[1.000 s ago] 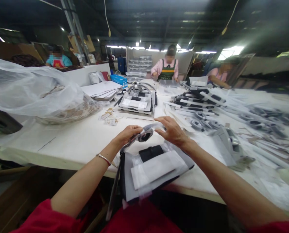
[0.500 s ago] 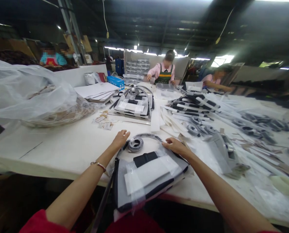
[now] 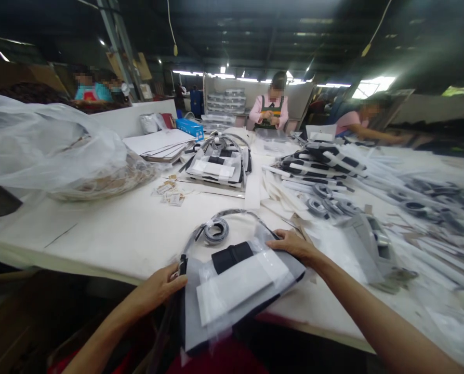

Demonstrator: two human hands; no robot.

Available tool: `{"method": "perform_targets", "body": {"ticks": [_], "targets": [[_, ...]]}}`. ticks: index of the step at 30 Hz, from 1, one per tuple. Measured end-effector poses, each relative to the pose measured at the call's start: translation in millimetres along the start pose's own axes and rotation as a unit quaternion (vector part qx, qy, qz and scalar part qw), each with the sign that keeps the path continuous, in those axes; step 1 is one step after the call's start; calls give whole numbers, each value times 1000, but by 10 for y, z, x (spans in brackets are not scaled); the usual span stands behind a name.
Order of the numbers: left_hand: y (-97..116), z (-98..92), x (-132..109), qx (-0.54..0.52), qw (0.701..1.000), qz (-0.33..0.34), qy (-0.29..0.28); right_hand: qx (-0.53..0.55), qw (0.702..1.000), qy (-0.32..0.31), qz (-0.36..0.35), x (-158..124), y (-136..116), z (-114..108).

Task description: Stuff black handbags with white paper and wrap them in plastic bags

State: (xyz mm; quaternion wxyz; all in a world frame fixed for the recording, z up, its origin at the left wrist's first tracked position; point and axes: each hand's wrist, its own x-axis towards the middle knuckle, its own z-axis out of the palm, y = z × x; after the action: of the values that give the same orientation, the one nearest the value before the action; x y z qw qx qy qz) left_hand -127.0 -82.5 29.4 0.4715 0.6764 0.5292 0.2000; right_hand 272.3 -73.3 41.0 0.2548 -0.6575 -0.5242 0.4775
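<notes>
My left fingers (image 3: 178, 282) grip the left side of the grey bag (image 3: 193, 330), over the tabletop's (image 3: 99, 244) edge; my right fingers (image 3: 280, 244) touch its upper right, how firmly I cannot tell. Beyond, a cloudy plastic sack (image 3: 56, 137) holds tan contents (image 3: 110, 175).

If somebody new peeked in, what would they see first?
Probably the grey-and-black bag at the near edge of the table, with the left hand on its left side and the right hand at its upper right corner. Next, maybe the big cloudy plastic sack at far left, then the bright blue box farther back.
</notes>
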Motion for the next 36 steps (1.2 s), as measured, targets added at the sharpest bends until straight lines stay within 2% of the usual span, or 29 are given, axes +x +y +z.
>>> {"method": "perform_targets", "body": {"ticks": [3, 5, 10, 14, 17, 22, 25, 28, 30, 33, 34, 36], "targets": [[70, 36, -117, -69, 997, 15, 2, -46, 989, 83, -110, -163, -99, -19], [114, 6, -162, -75, 996, 27, 51, -39, 976, 131, -167, -282, -119, -50], [288, -123, -179, 33, 980, 85, 176, -10, 930, 243, -275, -483, 25, -86], [338, -93, -169, 113, 959, 134, 222, -81, 891, 314, -318, -578, 241, -58], [256, -33, -161, 145, 945, 164, 241, -116, 880, 327, -325, -632, 404, -40], [160, 2, -138, 187, 931, 170, 262, -141, 869, 337, -333, -640, 567, -32], [183, -4, -120, 200, 927, 169, 270, -133, 858, 335, -366, -646, 516, -47], [209, -8, -91, 208, 921, 179, 278, -130, 839, 334, -409, -718, 359, -104], [215, -5, -71, 209, 918, 186, 281, -160, 804, 356, -448, -812, 230, -158], [204, 5, -53, 206, 917, 192, 282, -270, 726, 376, -509, -972, 35, -214], [195, 7, -50, 204, 917, 194, 283, -319, 705, 366, -516, -1015, -32, -218], [172, 6, -44, 203, 916, 197, 285, -416, 683, 341, -494, -1063, -170, -204]]}}
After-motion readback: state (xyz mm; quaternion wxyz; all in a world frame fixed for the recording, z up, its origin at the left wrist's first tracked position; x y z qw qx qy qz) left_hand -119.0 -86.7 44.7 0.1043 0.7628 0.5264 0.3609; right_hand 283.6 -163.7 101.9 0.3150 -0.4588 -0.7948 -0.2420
